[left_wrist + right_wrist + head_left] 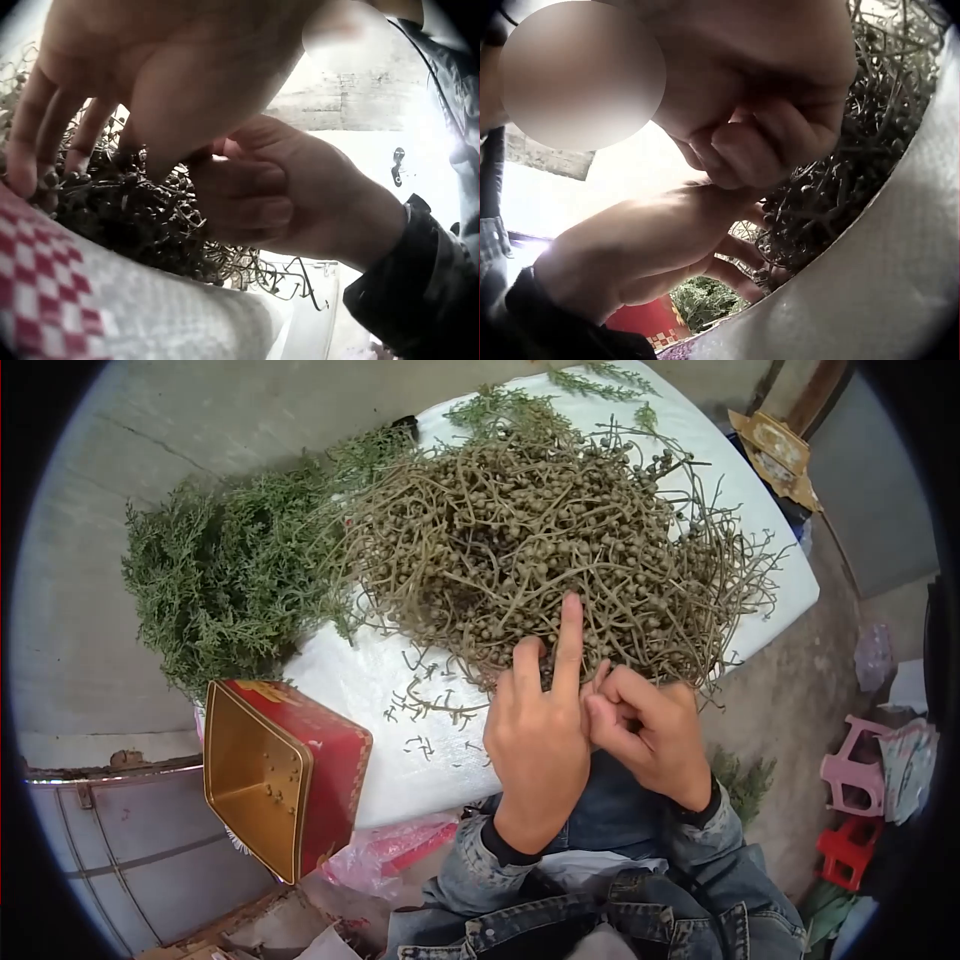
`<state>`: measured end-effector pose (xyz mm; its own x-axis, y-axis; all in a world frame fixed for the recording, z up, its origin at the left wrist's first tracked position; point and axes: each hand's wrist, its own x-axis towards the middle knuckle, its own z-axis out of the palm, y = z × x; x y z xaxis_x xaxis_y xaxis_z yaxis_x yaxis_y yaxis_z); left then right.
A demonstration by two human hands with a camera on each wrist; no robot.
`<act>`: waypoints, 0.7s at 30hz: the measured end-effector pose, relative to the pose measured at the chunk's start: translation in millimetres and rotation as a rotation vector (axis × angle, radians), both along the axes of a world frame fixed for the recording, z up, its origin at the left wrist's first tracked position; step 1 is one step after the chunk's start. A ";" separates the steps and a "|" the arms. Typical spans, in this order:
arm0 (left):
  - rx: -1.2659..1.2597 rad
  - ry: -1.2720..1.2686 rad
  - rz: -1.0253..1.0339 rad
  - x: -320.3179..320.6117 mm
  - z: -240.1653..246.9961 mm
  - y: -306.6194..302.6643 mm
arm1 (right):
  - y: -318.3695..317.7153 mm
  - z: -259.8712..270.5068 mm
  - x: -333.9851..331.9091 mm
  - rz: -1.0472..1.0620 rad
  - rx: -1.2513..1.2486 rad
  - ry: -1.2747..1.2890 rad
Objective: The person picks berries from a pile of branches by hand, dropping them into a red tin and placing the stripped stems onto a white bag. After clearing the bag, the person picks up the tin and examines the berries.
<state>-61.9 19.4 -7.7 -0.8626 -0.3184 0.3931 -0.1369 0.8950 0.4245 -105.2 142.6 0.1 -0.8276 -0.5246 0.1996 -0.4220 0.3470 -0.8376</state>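
Observation:
A heap of dry, greenish-brown stems with small round seed heads [560, 550] covers much of the white table surface. My left hand [540, 735] is over its near edge, some fingers reaching forward, the index finger straight. Beside it, my right hand [655, 725] has its fingers curled and the thumb close to the index finger, right by the left thumb. In the left wrist view, the curled fingers [251, 199] of the right hand meet the left hand's thumb side. I cannot tell whether anything is pinched there. In the right wrist view, the left hand's fingers [735, 266] reach toward the stems.
A red tin [315, 770] with a gold inside lies tilted at the left, a few seed heads in it. Green leafy sprigs [230, 570] are piled at the far left. Short stem bits [435, 705] are scattered on the white cover. Pink and red stools [855, 765] stand at the right.

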 end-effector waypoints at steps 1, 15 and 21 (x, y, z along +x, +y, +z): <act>0.001 -0.004 0.002 -0.4 -0.5 0.3 | -0.5 -1.8 -0.3 0.040 -0.032 -0.026; -0.038 -0.088 0.120 -20.2 8.1 -1.1 | -5.4 -30.4 39.4 0.257 -0.464 0.237; 0.076 -0.008 0.031 -13.6 8.4 -5.0 | 10.1 -26.8 45.8 0.153 -0.582 -0.073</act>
<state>-75.5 14.4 0.6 -0.8548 -0.3741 0.3596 -0.1680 0.8553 0.4902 -59.4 152.8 -26.7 -0.7737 -0.4604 0.4351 -0.3651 -0.2373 -0.9002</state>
